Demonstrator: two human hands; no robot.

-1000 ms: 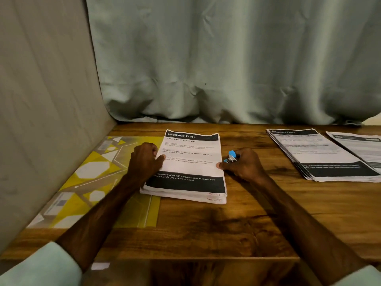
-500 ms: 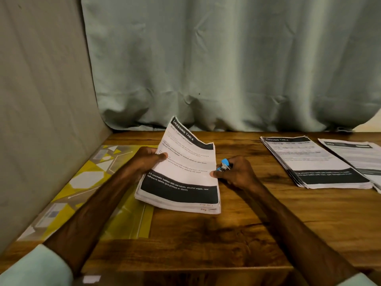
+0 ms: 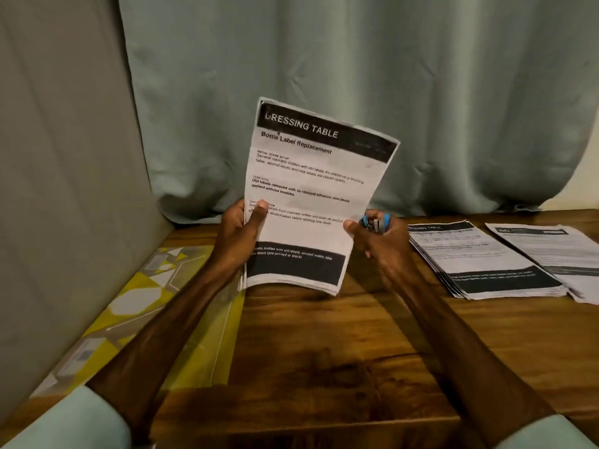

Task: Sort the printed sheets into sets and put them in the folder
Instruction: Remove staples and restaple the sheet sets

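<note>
We hold the stack of white printed sheets with black bands [image 3: 308, 196] tilted upright above the brown wooden table [image 3: 324, 351]. Our left hand [image 3: 238, 241] grips its left edge, and our right hand [image 3: 377, 243] sets a thumb on its right edge while the fingers curl round a small blue and silver object [image 3: 376, 222]. Left of the stack the yellow patterned plastic folder [image 3: 142, 303] lies flat; right of it are two fanned paper piles [image 3: 483, 257], with bare wood below its lower edge.

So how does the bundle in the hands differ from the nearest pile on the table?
The bundle stands nearly upright, held by the left hand and the right hand, which also grips a blue thing; the pile lies flat, untouched. The bundle's edges look squared; the pile's fan out. Both show black bands.
</note>
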